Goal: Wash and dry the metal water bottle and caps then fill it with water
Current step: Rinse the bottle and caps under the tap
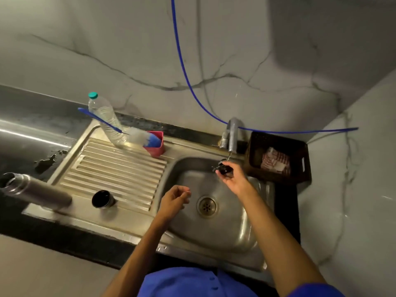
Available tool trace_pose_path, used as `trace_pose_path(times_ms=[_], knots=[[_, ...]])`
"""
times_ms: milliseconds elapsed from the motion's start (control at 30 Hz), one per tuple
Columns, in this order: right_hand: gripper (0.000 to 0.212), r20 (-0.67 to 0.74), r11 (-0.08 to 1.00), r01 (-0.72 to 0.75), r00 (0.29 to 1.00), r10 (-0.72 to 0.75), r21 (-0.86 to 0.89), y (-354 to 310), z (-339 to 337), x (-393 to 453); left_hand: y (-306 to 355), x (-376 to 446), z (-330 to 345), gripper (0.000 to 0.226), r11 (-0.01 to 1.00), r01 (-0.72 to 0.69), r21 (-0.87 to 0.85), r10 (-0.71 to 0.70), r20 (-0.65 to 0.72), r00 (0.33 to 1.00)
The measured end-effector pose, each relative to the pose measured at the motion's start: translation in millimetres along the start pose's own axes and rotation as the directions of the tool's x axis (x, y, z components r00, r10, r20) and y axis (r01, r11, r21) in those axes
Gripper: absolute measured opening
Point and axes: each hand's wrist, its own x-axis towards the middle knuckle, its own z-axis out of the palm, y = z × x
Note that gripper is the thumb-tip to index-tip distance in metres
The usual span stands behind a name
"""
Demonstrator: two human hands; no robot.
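far left, the metal water bottle [36,191] stands on the sink's edge w/ its open mouth leaning toward the left frame edge; wide-angle view stretches it, long axis running lower right to upper left, and it's motion-blurred so surface detail is hard to read. just right of it a dark cap [103,199] sits on the ribbed drainboard [120,168], opening up toward the camera; can't tell what's inside. behind, a clear plastic bottle [107,121] w/ a teal lid leans, and a blue-handled bottle brush [120,130] lies across it, bristles down in a pink cup [155,144].

left hand [174,199] hovers over the basin's [235,221] left side, fingers loosely curled, holding nothing. the drain [207,206] sits just right of it.

right hand [232,176] pinches a small black cap [224,169] in its fingertips right under the tap [231,133]; a thin stream hits it. cap is small + partly covered by fingers, so which way it faces is unclear.

a blue tube [186,71] curves down behind the tap. far right, a brown basket [278,159] holds a red-white packet, label unreadable.
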Motion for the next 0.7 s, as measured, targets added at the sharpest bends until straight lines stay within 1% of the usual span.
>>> trace_pose_path(times_ms=[33,67,100,133,167,200,233,267,333,400,433,467,500,567,600,633,667,700], knots=[[0.009,0.004,1.0,0.016,1.0,-0.016,-0.026,-3,3,1,1,0,4,0.003,1.0,0.005,0.006,-0.005,0.003,1.0],[0.013,-0.011,0.99,0.053,0.998,-0.055,-0.134,-4,4,1,0,0,7,0.005,1.0,0.01,0.016,-0.01,0.009,1.0],[0.019,-0.026,0.954,0.097,0.994,-0.109,-0.284,-5,3,4,-1,1,10,0.007,1.0,0.018,0.021,-0.019,0.014,1.0],[0.026,-0.012,0.873,0.152,0.984,-0.177,-0.464,-5,2,7,-1,1,12,0.009,0.999,0.028,0.028,-0.029,0.017,0.999],[0.029,0.041,0.775,0.196,0.976,-0.215,-0.601,-4,0,10,-2,2,14,0.01,0.999,0.035,0.038,-0.035,0.02,0.999],[0.029,0.109,0.736,0.214,0.976,-0.189,-0.642,-3,0,12,-3,2,15,0.01,0.998,0.04,0.045,-0.041,0.021,0.999],[0.027,0.176,0.761,0.23,0.972,-0.154,-0.607,-3,-1,14,-4,2,15,0.01,0.998,0.047,0.046,-0.048,0.019,0.999],[0.031,0.218,0.808,0.242,0.965,-0.145,-0.537,-4,-1,15,-5,2,15,0.01,0.998,0.053,0.045,-0.053,0.012,0.999],[0.047,0.224,0.897,0.272,0.953,-0.203,-0.349,-5,-2,15,-6,2,15,0.011,0.997,0.063,0.039,-0.063,-0.006,0.998],[0.057,0.248,0.968,0.22,0.951,-0.185,-0.121,-4,-3,14,-8,1,14,0.012,0.997,0.074,0.023,-0.073,-0.024,0.997],[0.058,0.277,0.985,0.171,0.948,-0.156,-0.03,-2,-5,13,-9,1,14,0.012,0.997,0.077,0.019,-0.076,-0.024,0.997],[0.054,0.289,0.99,0.14,0.947,-0.139,0.018,-1,-7,10,-10,0,14,0.012,0.997,0.079,0.017,-0.078,-0.021,0.997],[0.045,0.286,0.992,0.115,0.95,-0.128,0.06,0,-7,8,-11,-2,14,0.012,0.997,0.081,0.016,-0.081,-0.022,0.997],[0.021,0.259,0.984,0.042,0.962,-0.086,0.17,0,-6,1,-12,-4,15,0.013,0.996,0.086,0.015,-0.086,-0.021,0.996],[0.016,0.249,0.974,-0.009,0.967,-0.048,0.225,-2,-4,-4,-13,-5,15,0.013,0.996,0.088,0.015,-0.088,-0.017,0.996],[0.023,0.237,0.968,-0.04,0.971,-0.022,0.25,-3,-3,-7,-13,-6,15,0.013,0.996,0.088,0.013,-0.088,-0.012,0.996],[0.032,0.236,0.975,-0.053,0.972,0.001,0.216,-3,-3,-8,-13,-6,14,0.014,0.996,0.088,0.012,-0.088,-0.008,0.996],[0.039,0.231,0.989,-0.049,0.973,0.014,0.142,-3,-1,-8,-13,-7,13,0.014,0.996,0.089,0.012,-0.089,-0.005,0.996]])
